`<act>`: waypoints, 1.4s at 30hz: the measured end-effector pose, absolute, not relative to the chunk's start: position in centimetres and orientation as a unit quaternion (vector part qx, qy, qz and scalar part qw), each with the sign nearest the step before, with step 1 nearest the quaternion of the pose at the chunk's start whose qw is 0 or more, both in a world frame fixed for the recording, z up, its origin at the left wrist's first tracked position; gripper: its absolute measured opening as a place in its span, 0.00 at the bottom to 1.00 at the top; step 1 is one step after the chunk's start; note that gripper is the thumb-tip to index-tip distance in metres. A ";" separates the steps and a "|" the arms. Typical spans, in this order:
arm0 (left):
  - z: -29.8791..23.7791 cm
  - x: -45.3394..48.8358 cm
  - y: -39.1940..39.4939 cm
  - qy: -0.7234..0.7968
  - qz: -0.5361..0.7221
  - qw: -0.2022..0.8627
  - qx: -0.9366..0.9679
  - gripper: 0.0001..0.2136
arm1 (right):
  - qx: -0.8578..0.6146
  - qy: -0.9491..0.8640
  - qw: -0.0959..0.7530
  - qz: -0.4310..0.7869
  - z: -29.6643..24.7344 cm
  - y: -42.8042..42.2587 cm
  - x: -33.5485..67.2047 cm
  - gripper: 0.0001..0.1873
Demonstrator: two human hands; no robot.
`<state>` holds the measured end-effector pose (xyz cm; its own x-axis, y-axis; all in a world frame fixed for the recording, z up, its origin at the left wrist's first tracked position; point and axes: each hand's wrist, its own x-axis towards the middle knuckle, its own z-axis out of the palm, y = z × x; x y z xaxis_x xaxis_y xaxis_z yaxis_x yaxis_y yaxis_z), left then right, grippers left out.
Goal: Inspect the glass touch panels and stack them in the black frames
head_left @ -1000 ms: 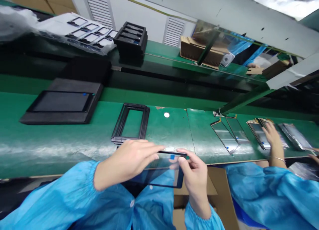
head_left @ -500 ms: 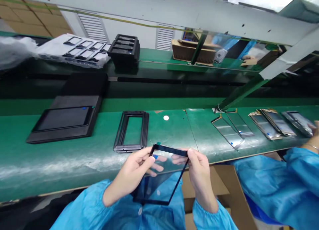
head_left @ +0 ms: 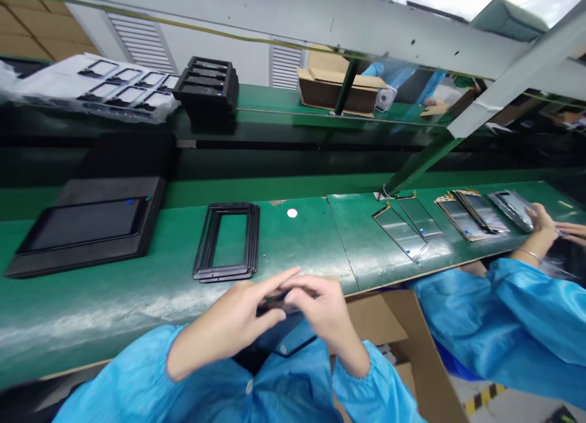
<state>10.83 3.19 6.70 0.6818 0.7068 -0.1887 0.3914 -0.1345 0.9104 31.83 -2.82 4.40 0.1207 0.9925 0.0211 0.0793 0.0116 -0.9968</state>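
Near the bench's front edge, a black-framed touchscreen glass panel [head_left: 295, 336] is between my two hands, tilted, with much of it covered by them. My left hand [head_left: 233, 319] grips its left side, the fingers stretched over the upper edge and the thumb below. My right hand [head_left: 323, 307] has bent fingers and thumb at the panel's upper right, meeting the left fingertips. Beyond my hands lies a stack of black rectangular frames [head_left: 201, 246]. To the left, another dark screen panel [head_left: 82, 224] rests on a black foam block [head_left: 141, 246].
On the right, two glass panels [head_left: 403, 234] lie by a green post [head_left: 416, 163], then stacked panels [head_left: 462, 218] and a bagged bundle [head_left: 510, 209]. A co-worker's hand [head_left: 538, 234] is close by. An open carton [head_left: 430, 350] stands below the bench edge.
My right hand has shifted left along the panel until its fingers meet my left ones. The panel has tilted and shows less of its face. The whole view has swung right.
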 end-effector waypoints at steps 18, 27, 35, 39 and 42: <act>4.8 10.3 4.2 0.381 0.344 0.230 0.827 0.24 | -0.600 -0.317 0.596 0.429 3.0 -4.9 34.2 0.18; 3.9 12.4 4.1 0.312 0.241 0.350 0.850 0.14 | -0.572 -0.388 0.522 0.500 2.4 -4.7 32.3 0.22; 5.3 3.3 9.6 0.503 0.466 0.490 0.538 0.32 | -0.711 -0.448 0.477 0.259 -2.9 0.0 45.4 0.39; 5.5 -8.1 16.4 0.618 0.558 0.382 0.401 0.34 | -0.824 -0.427 0.369 0.045 -7.2 3.8 56.3 0.45; 4.7 -14.5 21.1 0.670 0.584 0.316 0.332 0.29 | -0.840 -0.430 0.330 -0.014 -8.3 4.3 60.0 0.44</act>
<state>-14.45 21.10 4.68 -0.5798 0.8140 -0.0365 0.0753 0.0981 0.9923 60.05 4.32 -8.25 0.6292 0.7140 0.3071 0.7320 -0.4115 -0.5430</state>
